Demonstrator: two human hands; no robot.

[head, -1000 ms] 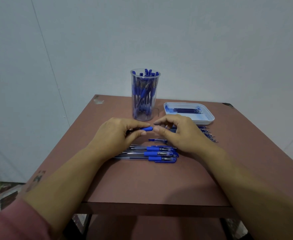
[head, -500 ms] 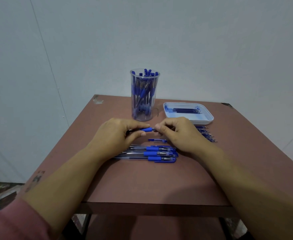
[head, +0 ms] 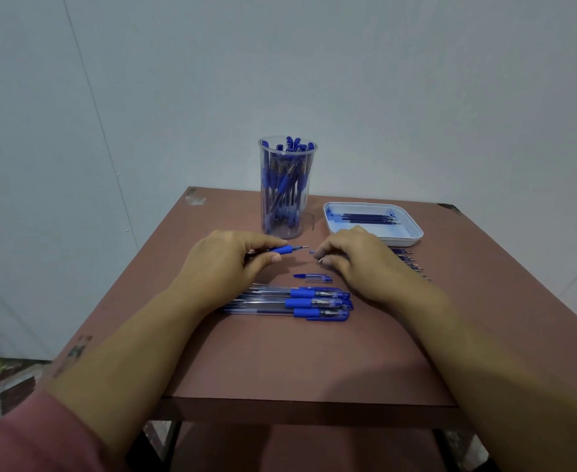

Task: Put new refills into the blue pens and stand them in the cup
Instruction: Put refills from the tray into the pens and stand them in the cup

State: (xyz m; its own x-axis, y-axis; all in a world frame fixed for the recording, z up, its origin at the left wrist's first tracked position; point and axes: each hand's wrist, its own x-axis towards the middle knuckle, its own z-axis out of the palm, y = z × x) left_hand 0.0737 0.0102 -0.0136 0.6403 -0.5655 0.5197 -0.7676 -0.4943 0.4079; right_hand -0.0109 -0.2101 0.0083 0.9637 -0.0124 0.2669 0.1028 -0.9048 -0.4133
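My left hand [head: 227, 264] grips a blue pen [head: 284, 249] by its barrel, level above the table, with its thin refill tip bared and pointing right. My right hand [head: 355, 258] is a short gap to the right, fingers pinched on a small blue tip piece [head: 311, 252]. A loose pen cap [head: 313, 278] lies on the table between my hands. Several capped blue pens [head: 300, 303] lie side by side nearer to me. The clear cup [head: 288, 212], holding several blue pens upright, stands behind my left hand.
A white tray [head: 413, 229] with a few dark refills [head: 368, 218] sits at the back right. A row of refills [head: 411, 264] lies on the brown table [head: 297, 362] beside my right hand. A wall stands just behind the table.
My right hand has drawn away to the right from the pen with the tip piece in its fingers. The refill point now shows. My left hand has stayed in place.
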